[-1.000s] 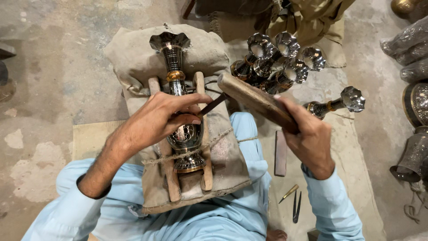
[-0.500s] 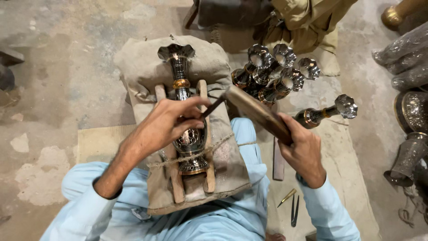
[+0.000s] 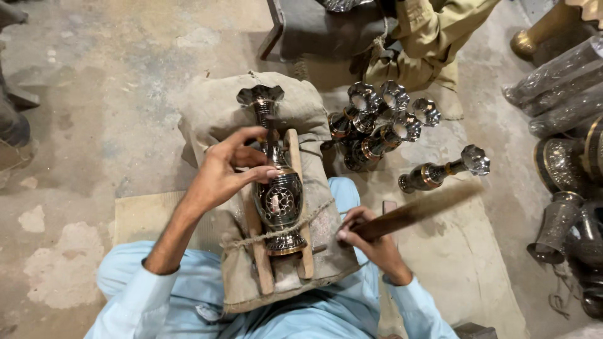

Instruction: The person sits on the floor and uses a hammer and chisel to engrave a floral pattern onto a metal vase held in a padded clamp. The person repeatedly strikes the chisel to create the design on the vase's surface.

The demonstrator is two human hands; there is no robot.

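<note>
Vase (image 3: 278,199): dark engraved metal with brass bands, lying lengthwise between two wooden slats (image 3: 295,188) on a sackcloth cushion (image 3: 213,113), flared mouth pointing away from the lap, foot nearest the body.
Cord (image 3: 276,233): stretched across the slats just above the vase's foot.
Left hand (image 3: 226,172): resting against the vase's neck and shoulder, fingers (image 3: 254,174) curled and pinching a thin dark punch (image 3: 269,137) that stands on the neck; tip contact too small to make out, probably touching.
Right hand (image 3: 367,242): right of the vase, beside the cushion's edge, fingers wrapped tight round a wooden mallet (image 3: 418,210), blurred, head angled up and away to the right.
Other vases (image 3: 377,122): cluster of similar pieces lying on the floor right of the vase's mouth, one more (image 3: 440,172) apart, beyond the mallet.
Small tools: none clearly visible near the vase in this view.
Seated person's olive clothing (image 3: 433,37): beyond the cluster, well apart from the vase.
Wrapped metalware (image 3: 565,94): far right of the vase, at the frame edge.
</note>
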